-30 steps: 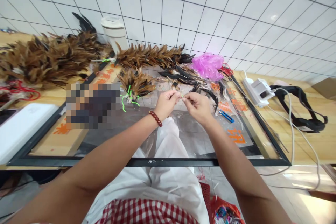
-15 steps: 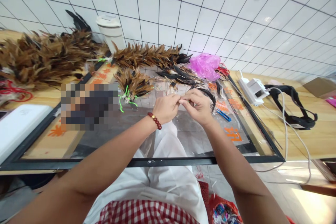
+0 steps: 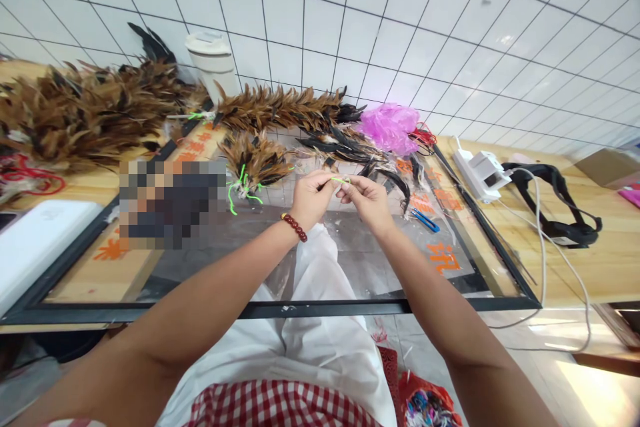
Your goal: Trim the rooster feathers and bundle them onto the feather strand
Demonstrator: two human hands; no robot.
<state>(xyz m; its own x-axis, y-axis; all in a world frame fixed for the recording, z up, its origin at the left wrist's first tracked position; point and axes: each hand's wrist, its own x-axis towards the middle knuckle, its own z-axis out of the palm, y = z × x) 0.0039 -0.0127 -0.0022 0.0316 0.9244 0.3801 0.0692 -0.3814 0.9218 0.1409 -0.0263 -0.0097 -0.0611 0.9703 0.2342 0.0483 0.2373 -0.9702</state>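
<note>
My left hand (image 3: 311,195) and my right hand (image 3: 367,197) meet above the glass table top (image 3: 350,260). Both pinch the ends of a short bright green string (image 3: 341,180) stretched between their fingertips. A red bead bracelet (image 3: 295,227) sits on my left wrist. Just left of my hands lies a small bundle of brown feathers (image 3: 257,160) tied with green string. Dark loose feathers (image 3: 345,143) lie just beyond my hands.
A long strip of brown feathers (image 3: 280,107) and a big feather pile (image 3: 85,110) lie at the back. A pink plastic bag (image 3: 390,127), blue snips (image 3: 423,219), a white cup (image 3: 213,63), a white power strip (image 3: 480,170) with cable and a black strap (image 3: 560,200) are around.
My hands pressed together and then drew slightly apart again, with the green string now showing between the fingertips. The view shifted a little.
</note>
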